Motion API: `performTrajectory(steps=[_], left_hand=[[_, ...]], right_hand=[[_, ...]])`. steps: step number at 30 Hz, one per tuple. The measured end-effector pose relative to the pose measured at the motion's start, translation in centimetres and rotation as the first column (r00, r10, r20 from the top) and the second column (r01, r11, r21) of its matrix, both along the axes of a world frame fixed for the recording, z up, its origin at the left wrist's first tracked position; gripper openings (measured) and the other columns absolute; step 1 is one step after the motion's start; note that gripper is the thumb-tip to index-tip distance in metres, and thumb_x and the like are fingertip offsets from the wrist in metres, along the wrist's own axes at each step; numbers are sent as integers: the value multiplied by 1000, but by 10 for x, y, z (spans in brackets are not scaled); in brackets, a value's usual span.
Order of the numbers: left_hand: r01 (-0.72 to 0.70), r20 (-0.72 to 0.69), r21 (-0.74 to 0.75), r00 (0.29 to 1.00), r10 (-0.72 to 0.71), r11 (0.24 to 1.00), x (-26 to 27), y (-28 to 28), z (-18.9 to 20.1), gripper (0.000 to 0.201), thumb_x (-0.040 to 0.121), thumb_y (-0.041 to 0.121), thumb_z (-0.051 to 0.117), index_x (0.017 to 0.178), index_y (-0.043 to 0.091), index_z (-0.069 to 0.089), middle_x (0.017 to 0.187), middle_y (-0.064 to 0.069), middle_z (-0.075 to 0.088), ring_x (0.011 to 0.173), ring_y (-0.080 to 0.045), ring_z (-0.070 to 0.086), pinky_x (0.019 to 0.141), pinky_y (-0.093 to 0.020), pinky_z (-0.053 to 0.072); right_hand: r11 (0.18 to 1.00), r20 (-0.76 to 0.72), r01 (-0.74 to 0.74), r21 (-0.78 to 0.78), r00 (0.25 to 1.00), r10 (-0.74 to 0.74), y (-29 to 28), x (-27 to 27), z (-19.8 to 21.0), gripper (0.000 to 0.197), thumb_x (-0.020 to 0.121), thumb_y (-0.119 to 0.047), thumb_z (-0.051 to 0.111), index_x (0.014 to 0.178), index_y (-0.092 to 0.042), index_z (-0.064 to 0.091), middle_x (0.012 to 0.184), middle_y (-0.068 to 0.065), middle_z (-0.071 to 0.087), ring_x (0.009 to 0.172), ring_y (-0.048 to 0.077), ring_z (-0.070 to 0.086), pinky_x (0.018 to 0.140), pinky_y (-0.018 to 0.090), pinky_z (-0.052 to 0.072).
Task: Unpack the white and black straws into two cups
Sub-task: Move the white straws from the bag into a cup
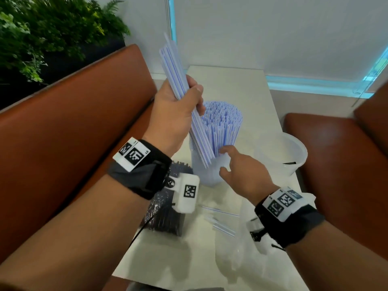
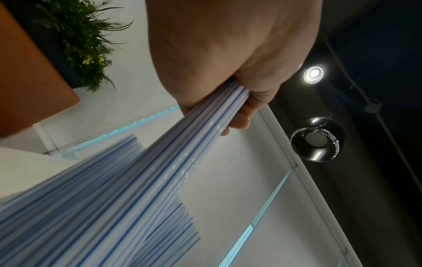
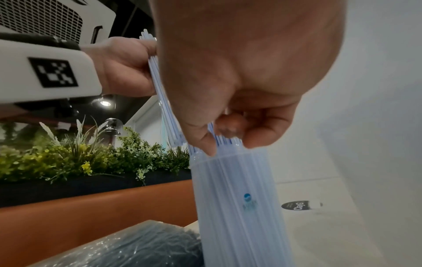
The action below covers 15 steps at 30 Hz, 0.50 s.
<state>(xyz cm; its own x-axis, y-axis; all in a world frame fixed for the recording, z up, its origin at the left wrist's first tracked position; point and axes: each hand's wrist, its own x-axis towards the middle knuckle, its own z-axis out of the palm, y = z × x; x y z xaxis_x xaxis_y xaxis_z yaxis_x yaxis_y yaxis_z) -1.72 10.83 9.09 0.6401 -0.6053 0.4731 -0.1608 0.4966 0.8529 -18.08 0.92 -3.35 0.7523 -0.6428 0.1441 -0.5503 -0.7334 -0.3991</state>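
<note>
My left hand (image 1: 189, 95) grips a bundle of white, blue-striped straws (image 1: 174, 64) and holds it tilted, its lower end at the mouth of a clear cup (image 1: 206, 175). That cup is packed with upright white straws (image 1: 222, 120). In the left wrist view the bundle (image 2: 160, 162) runs out of my left hand (image 2: 228, 101). My right hand (image 1: 224, 160) curls thumb and fingers round the cup's top, where the straws stick out. The right wrist view shows my right hand (image 3: 230, 142) just above the cup (image 3: 239, 198). A wrapped pack of black straws (image 1: 165, 217) lies left of the cup.
A second clear cup (image 1: 302, 152) stands at the right table edge, with a short black piece inside. Loose white straws (image 1: 222, 226) and an empty clear bag (image 1: 241, 261) lie near me on the white table (image 1: 231, 80). Orange benches (image 1: 73, 122) flank it.
</note>
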Motion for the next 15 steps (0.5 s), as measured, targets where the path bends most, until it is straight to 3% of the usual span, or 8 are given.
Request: performTrajectory(steps=[3, 5, 11, 15], left_hand=[[-33, -38, 18, 999, 34, 999, 1, -14, 2, 10, 92, 1, 58, 92, 6, 49, 65, -4, 51, 56, -20, 52, 62, -31, 50], [-74, -54, 0, 996, 74, 997, 3, -22, 2, 13, 94, -2, 56, 91, 8, 48, 66, -3, 51, 55, -19, 51, 60, -31, 49], [-187, 9, -25, 982, 187, 982, 6, -36, -5, 12, 95, 4, 58, 91, 11, 49, 68, -1, 53, 60, -19, 53, 61, -24, 50], [-224, 118, 67, 969, 215, 972, 4, -41, -19, 11, 94, 13, 60, 90, 18, 50, 74, 3, 56, 66, -20, 60, 67, -31, 53]], right_hand=[[1000, -104, 7, -22, 995, -9, -8, 13, 0, 24, 97, -47, 46, 118, -37, 46, 83, -7, 58, 79, 23, 55, 60, 33, 34], [1000, -84, -7, 15, 996, 8, -11, 18, -4, 21, 100, -46, 44, 114, -32, 51, 92, -1, 64, 88, 27, 60, 63, 33, 34], [998, -37, -49, 47, 998, 51, -18, 20, -13, 18, 102, -46, 46, 105, -28, 51, 86, -4, 57, 79, 21, 51, 63, 33, 32], [998, -66, -61, 28, 996, 63, -21, 19, -15, 18, 102, -47, 44, 105, -30, 50, 89, -3, 59, 85, 24, 58, 64, 33, 35]])
